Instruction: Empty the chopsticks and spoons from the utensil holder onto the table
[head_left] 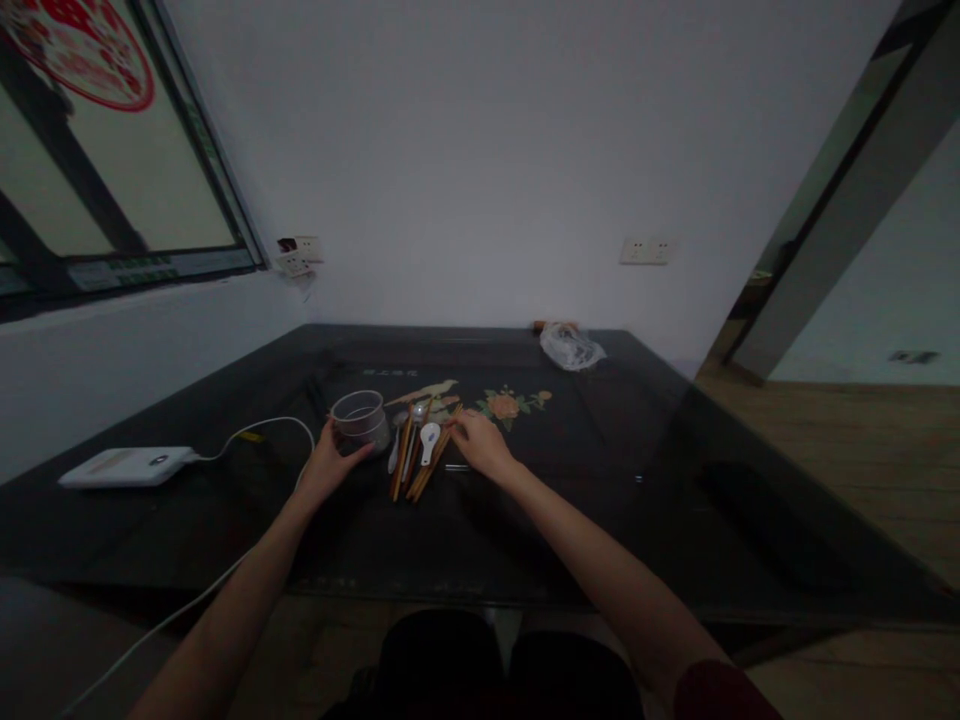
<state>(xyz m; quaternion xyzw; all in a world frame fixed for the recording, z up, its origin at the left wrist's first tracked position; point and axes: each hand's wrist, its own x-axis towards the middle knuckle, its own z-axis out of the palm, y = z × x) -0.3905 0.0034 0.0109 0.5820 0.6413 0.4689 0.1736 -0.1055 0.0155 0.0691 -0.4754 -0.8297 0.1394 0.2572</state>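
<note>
On the dark table, my left hand (334,462) is wrapped around a clear round container (361,420), thumb at its near side and fingers along its left. Right of the container lies a loose bunch of wooden chopsticks (402,465), pointing away from me. Among them are a small white spoon (429,442) and a metal spoon (418,411), with another metal utensil (394,455) at the left edge of the bunch. My right hand (478,440) has its fingertips closed at the far ends of the rightmost chopsticks; the fingertips are partly hidden.
A white power bank (127,467) with a white cable (259,423) lies on the left of the table (555,540); the cable runs behind my left wrist and off the near edge. A crumpled clear plastic bag (570,347) sits at the back right. A wall (480,180) bounds the far side.
</note>
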